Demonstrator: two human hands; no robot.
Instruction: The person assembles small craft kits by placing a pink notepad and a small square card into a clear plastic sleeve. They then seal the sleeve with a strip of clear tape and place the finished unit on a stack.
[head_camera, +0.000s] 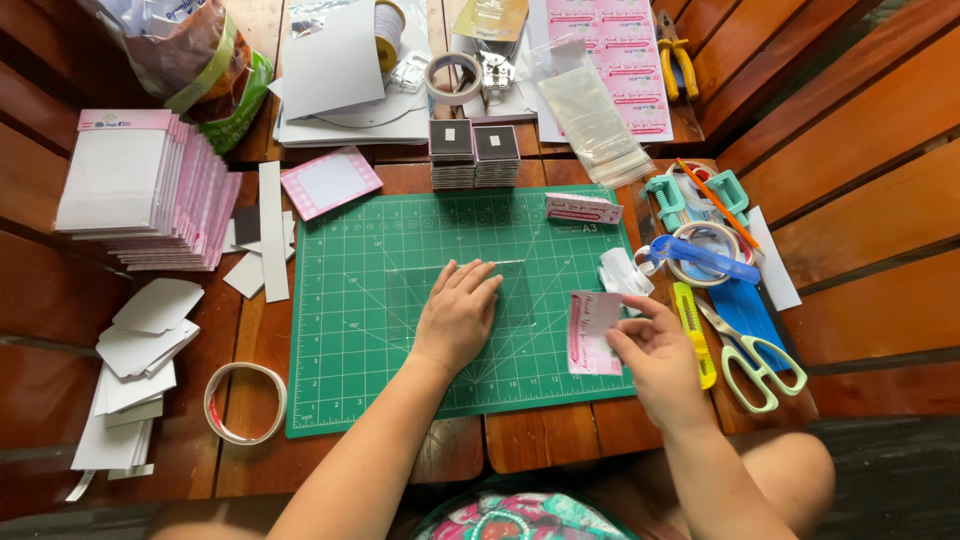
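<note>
A green cutting mat (380, 350) lies on a wooden slatted table. My left hand (457, 315) rests flat, fingers together, on a clear square sheet (520, 290) in the middle of the mat. My right hand (655, 355) pinches a small pink and white sticker strip (590, 335) at the mat's right edge. Crumpled white backing paper (622, 272) lies just above that hand. Another pink label strip (583, 208) sits at the mat's top right.
Stacks of pink and white cards (140, 190) stand at left, loose white cards (140, 350) below, a tape ring (245, 402) near the mat. Two small box stacks (473, 155) sit behind. Scissors (755, 360), yellow knife (693, 330), tape (705, 252) lie right.
</note>
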